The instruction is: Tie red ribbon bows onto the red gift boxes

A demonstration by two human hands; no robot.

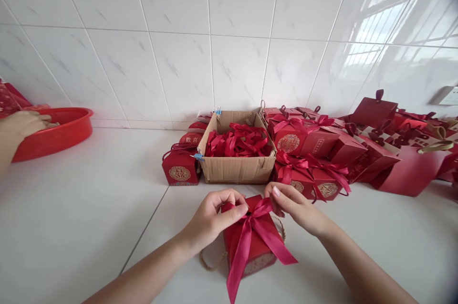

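Note:
A red gift box [256, 249] sits on the white counter in front of me. Across its top is a tied bow of pink-red satin ribbon [244, 246], its two tails hanging over the front. My left hand [214, 220] pinches the bow's left loop between thumb and fingers. At the other side, my right hand [296, 206] is closed on the right loop. Twisted rope handles [211, 266] stick out at both sides of the box. Part of the left loop is hidden behind my fingers.
Behind the gift box stands a cardboard box [236, 170] of loose red ribbons [239, 141]. Finished-looking red boxes [304, 137] crowd the right; a small red box [181, 168] stands left. Far left, another person's hand [25, 125] reaches into a red basin [57, 144].

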